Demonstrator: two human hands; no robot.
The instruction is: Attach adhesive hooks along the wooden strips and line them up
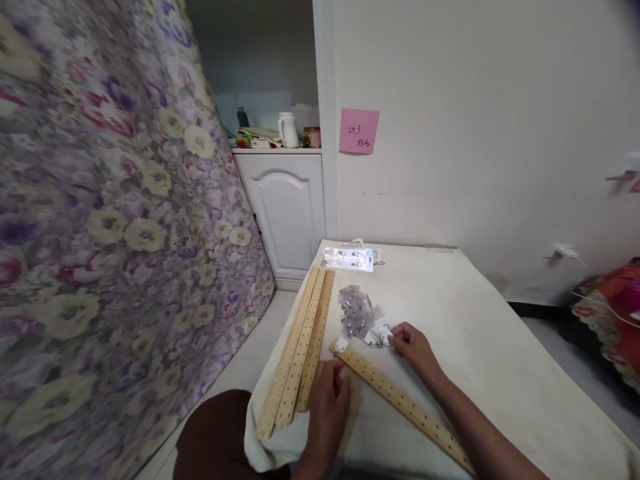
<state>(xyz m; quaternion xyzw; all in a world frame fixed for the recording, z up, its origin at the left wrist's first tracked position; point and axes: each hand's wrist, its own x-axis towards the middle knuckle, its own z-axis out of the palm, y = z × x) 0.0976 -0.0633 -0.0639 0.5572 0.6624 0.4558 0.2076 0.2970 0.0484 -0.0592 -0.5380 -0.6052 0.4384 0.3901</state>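
A perforated wooden strip [400, 400] lies slanted across the cream table [500, 360]. My left hand [327, 400] rests beside its upper end, fingers curled toward the wood. My right hand [415, 347] pinches a small white clip [383, 335] near that end. Another white clip [341, 345] sits on the strip's tip. A heap of small metal hooks [355, 312] lies just beyond my right hand.
Two more perforated wooden strips [300, 347] lie side by side at the table's left edge. A clear blister pack [349, 259] sits near the wall. A floral mattress [100, 233] leans at left. A pink note [359, 131] sticks to the wall.
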